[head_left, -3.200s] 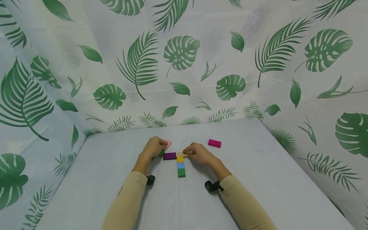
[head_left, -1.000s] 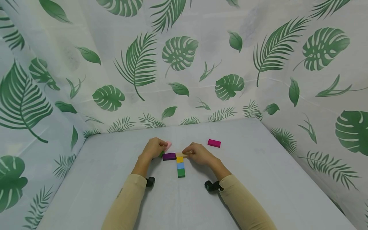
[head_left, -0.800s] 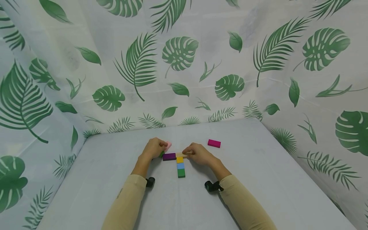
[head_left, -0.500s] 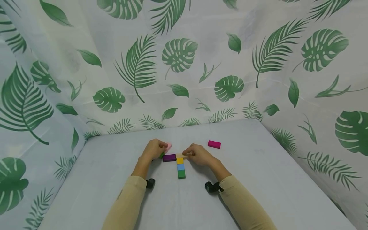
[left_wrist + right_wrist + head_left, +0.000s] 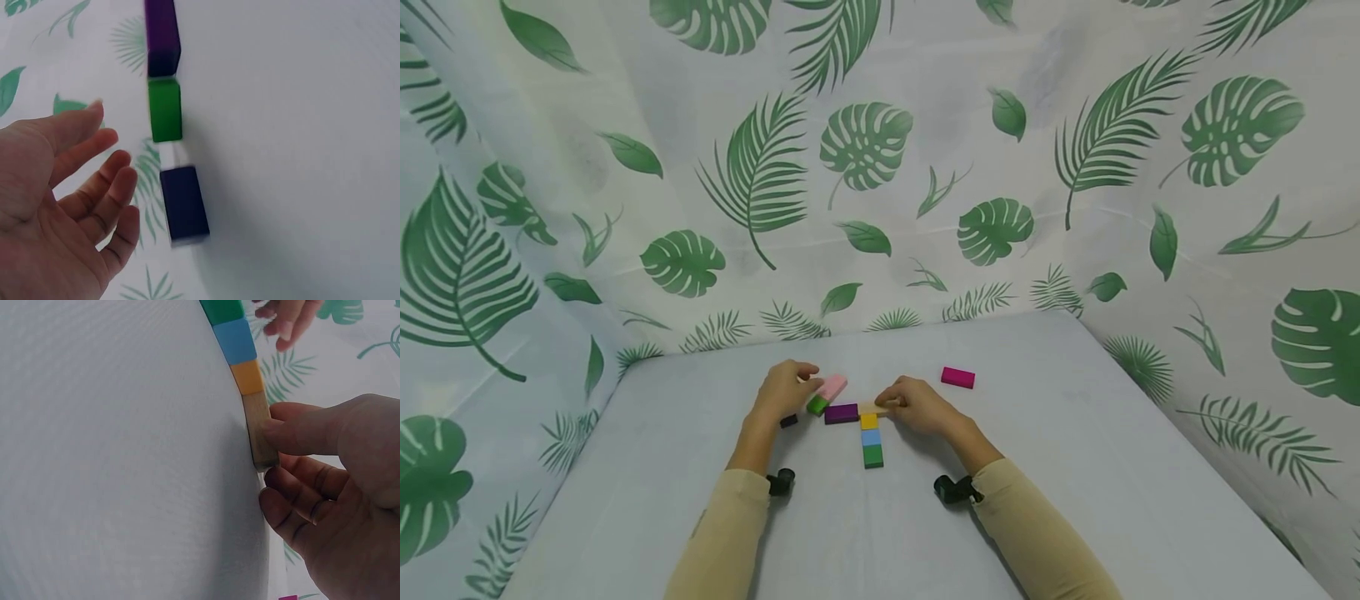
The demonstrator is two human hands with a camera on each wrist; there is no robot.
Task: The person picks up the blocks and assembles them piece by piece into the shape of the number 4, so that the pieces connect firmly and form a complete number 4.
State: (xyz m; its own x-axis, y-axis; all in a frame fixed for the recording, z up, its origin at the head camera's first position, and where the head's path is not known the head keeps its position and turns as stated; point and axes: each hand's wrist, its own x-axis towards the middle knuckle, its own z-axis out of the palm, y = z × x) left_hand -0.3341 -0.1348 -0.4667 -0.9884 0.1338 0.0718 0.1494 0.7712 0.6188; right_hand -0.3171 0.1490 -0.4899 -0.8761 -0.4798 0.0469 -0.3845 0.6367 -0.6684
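Observation:
My left hand (image 5: 781, 392) hovers just left of a pink block (image 5: 832, 387), fingers spread and holding nothing. The pink block lies slanted against a light green block (image 5: 817, 406), whose near end meets a purple block (image 5: 841, 413). With thumb and fingers, my right hand (image 5: 917, 405) pinches a plain wooden block (image 5: 259, 428); its far end is hidden under the fingers in the head view. Below the wooden block, a yellow block (image 5: 868, 422), a light blue block (image 5: 870, 437) and a dark green block (image 5: 873, 457) run in a line toward me.
A dark navy block (image 5: 184, 203) lies apart, partly under the left hand in the head view (image 5: 788, 421). At the right, a magenta block (image 5: 958, 377) sits alone on the white table (image 5: 1037, 467). Leaf-printed cloth (image 5: 865, 275) walls in the back and sides.
My left hand has let go of the pink block and drawn back to the left, uncovering it, the light green block and part of the dark block. The right hand keeps its place.

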